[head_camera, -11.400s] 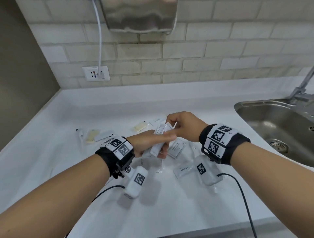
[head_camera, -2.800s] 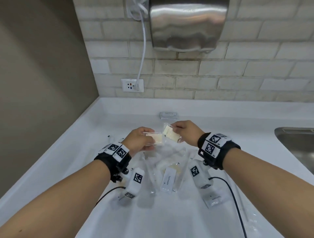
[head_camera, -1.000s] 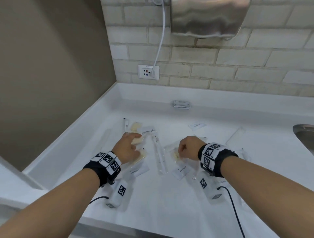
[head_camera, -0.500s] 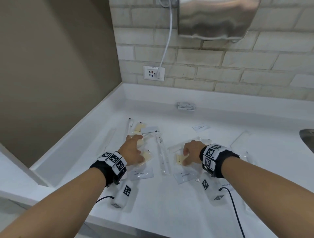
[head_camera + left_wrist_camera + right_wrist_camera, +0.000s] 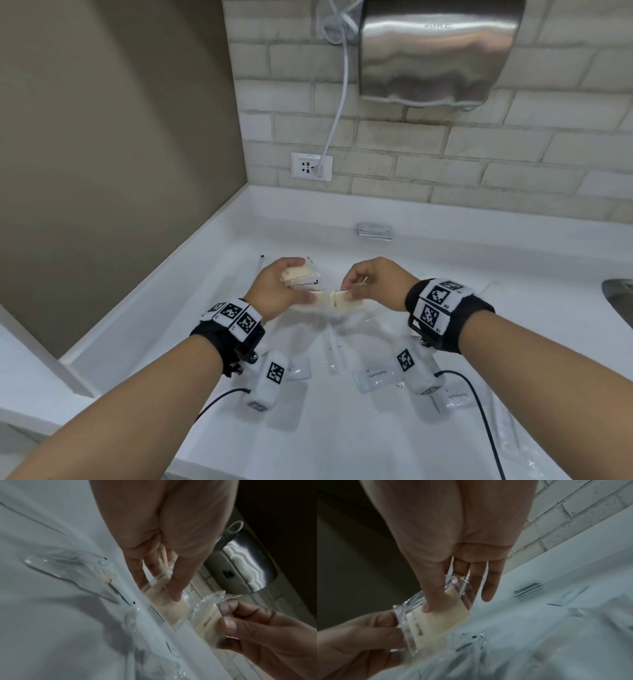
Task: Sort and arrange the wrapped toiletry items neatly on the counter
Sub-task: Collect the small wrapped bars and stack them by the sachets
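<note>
Soap bars in clear wrappers meet above the counter [image 5: 342,428] as we gather like with like. Our left hand [image 5: 277,291] clasps a small stack of wrapped soaps [image 5: 298,274] at 10 o'clock from the counter's middle, fingers curled round them, presumably so the set travels as one. Our right hand [image 5: 373,282] pinches one more soap [image 5: 339,303] by its wrapper between thumb and fingertips, held just beside the stack, likely to join it. Toothpaste sachets [image 5: 375,377] lie loose at 6 o'clock; a sorted pile of packets [image 5: 375,230] sits at 12 against the back ledge. We judge open room lies toward 9 o'clock, short of the raised side rim.
</note>
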The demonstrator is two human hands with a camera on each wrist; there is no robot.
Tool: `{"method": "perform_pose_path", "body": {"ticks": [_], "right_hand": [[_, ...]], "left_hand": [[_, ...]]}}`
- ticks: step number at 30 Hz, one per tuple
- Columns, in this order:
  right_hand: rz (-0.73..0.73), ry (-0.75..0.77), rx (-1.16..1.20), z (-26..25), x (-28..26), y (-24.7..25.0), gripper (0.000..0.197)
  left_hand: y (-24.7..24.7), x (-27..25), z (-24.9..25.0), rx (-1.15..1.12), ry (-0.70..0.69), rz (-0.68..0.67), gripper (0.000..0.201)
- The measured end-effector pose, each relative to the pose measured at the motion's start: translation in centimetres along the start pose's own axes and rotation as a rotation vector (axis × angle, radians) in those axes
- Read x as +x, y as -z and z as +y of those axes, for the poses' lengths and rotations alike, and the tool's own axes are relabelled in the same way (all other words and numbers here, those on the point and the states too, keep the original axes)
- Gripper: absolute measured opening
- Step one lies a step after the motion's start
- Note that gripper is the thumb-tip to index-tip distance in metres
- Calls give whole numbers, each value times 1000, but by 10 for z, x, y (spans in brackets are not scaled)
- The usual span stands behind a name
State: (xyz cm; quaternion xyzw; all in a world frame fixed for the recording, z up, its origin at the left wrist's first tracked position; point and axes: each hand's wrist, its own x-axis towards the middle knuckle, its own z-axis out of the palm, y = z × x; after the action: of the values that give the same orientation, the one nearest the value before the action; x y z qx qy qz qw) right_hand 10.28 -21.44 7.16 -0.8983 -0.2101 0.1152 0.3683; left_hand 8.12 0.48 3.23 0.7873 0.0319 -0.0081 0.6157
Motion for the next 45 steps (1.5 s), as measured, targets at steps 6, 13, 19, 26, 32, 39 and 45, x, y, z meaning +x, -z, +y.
{"method": "perform_pose_path", "body": {"ticks": [6,13,19,26,32,39,45], "right_hand": [[25,35,-3,-12,7,2,12],[41,-53,95,1,11,5,17],[70,-18,133,-4,15,-1,18],[-7,-61,184,-5,16,-3,30],[60,5,263,-23,28,0,22],[183,114,279,-63,64,-12,15],[199,41,265,-66,93,-26,22]], "left_hand": [[-11,0,10,-166,9,-113,55],[-14,1,17,-280,89,-125,45],[-22,0,29,-278,91,-185,46],[-16,-3,21,-224,49,-160,45],[-2,-8,15,-143,0,-197,34],[34,2,38,-244,-53,-88,10],[80,7,37,-293,-40,46,11]]}}
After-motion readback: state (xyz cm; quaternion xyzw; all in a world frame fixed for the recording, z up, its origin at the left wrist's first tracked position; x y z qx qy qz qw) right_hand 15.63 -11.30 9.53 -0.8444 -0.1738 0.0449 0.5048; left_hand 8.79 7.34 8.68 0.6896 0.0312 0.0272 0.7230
